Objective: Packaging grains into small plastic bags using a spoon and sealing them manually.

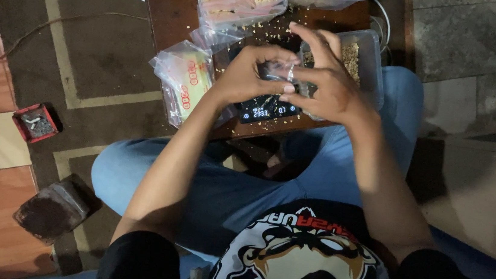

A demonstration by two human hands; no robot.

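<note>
Small clear bag (278,73) is pinched at its mouth between left hand (248,76) and right hand (326,83) above the digital scale (266,110); probably best kept level so crumbs aren't spilled.

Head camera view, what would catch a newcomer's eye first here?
Both hands meet at the centre: the left hand and right hand pinch a small clear plastic bag above a lit digital scale on a low wooden table. Left of them lies a stack of clear packets; a tub of crumbs sits right.
</note>
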